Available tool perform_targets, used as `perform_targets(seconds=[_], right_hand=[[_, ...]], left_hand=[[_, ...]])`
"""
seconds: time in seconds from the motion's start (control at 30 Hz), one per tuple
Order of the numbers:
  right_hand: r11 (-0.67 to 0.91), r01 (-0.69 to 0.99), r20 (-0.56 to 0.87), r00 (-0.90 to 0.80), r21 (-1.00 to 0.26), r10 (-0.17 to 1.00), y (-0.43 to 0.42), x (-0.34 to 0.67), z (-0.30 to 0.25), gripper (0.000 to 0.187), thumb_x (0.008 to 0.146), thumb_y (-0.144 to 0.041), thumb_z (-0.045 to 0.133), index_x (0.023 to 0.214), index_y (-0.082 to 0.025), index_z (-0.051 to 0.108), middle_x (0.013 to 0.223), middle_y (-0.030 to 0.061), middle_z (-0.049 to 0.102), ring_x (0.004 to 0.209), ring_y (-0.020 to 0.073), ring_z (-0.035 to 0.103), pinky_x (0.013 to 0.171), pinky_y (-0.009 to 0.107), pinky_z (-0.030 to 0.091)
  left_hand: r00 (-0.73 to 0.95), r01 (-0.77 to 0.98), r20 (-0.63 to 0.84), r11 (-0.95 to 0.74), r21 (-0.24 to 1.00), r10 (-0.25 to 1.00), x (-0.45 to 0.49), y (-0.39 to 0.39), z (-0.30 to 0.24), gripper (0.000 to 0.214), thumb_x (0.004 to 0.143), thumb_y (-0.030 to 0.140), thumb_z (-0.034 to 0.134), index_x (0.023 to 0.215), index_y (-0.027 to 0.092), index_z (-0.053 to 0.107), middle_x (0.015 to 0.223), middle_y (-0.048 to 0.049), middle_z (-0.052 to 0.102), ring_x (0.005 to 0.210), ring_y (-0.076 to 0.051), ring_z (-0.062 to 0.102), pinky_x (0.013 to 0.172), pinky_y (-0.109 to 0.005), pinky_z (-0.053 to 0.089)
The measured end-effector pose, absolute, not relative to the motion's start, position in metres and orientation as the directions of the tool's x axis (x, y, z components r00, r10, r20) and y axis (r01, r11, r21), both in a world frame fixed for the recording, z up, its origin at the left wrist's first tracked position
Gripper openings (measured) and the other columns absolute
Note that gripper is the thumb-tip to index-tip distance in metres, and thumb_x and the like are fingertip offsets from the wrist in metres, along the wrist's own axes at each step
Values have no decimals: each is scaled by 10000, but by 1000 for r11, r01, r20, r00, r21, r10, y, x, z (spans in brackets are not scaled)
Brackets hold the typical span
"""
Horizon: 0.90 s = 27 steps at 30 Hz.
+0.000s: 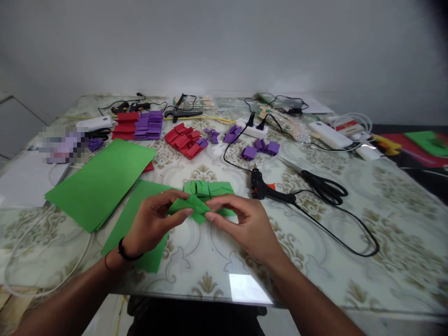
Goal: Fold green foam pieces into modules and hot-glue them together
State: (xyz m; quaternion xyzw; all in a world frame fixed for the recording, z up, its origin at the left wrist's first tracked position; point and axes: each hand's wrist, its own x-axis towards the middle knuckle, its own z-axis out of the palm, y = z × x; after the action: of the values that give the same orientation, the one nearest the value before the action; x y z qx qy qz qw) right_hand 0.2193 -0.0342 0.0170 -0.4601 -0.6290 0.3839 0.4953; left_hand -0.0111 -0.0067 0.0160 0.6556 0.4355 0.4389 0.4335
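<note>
Between my two hands, above the near middle of the table, is a folded piece of green paper (192,203). My left hand (152,219) pinches its left end between thumb and fingers. On the right end, the thumb and fingertips of my right hand (243,224) are closed. Just behind lie more folded green paper pieces (210,188), partly hidden by my hands. A green sheet (154,254) lies partly under my left hand and wrist. Further left rests a stack of green sheets (101,184).
A black glue gun (262,186) with a looping cord and black-handled scissors (324,186) lie to the right. Farther back are red folded pieces (185,140), purple folded pieces (249,153) and a white power strip (254,129). A white cable (45,294) curls at the left edge.
</note>
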Motion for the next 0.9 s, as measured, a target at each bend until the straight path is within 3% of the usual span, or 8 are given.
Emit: perform_targets(seconds=[0.17, 0.37, 0.6, 0.9], right_hand=[[237, 235, 231, -53, -943, 971, -32, 219, 16, 110, 876, -343, 875, 933, -250, 864, 855, 20, 858, 764, 208, 797, 733, 322, 626], [247, 229, 238, -66, -942, 969, -33, 217, 15, 53, 869, -309, 875, 875, -257, 869, 809, 13, 857, 725, 208, 799, 664, 303, 617], [285, 213, 271, -89, -935, 958, -33, 214, 16, 49, 864, -286, 878, 911, -274, 875, 808, 3, 858, 709, 200, 802, 696, 308, 648], [196, 162, 183, -91, -967, 979, -33, 212, 16, 75, 876, -305, 844, 836, -242, 855, 754, 18, 840, 695, 194, 790, 663, 293, 631]], left_hand=[[220, 121, 228, -259, 958, 948, -9, -8, 13, 160, 815, 241, 898, 751, 218, 753, 1050, -39, 857, 894, -201, 780, 781, -283, 644], [284, 161, 233, -286, 945, 930, -11, -7, 11, 149, 813, 288, 934, 862, 230, 805, 1043, -54, 857, 992, -228, 809, 879, -316, 657], [157, 303, 279, -316, 899, 947, -13, -8, 7, 247, 806, 437, 942, 928, 261, 819, 874, -15, 830, 794, -228, 764, 723, -342, 636], [165, 286, 325, -360, 888, 931, -11, -9, 8, 202, 815, 401, 932, 867, 269, 788, 934, -20, 846, 852, -237, 783, 755, -359, 649]])
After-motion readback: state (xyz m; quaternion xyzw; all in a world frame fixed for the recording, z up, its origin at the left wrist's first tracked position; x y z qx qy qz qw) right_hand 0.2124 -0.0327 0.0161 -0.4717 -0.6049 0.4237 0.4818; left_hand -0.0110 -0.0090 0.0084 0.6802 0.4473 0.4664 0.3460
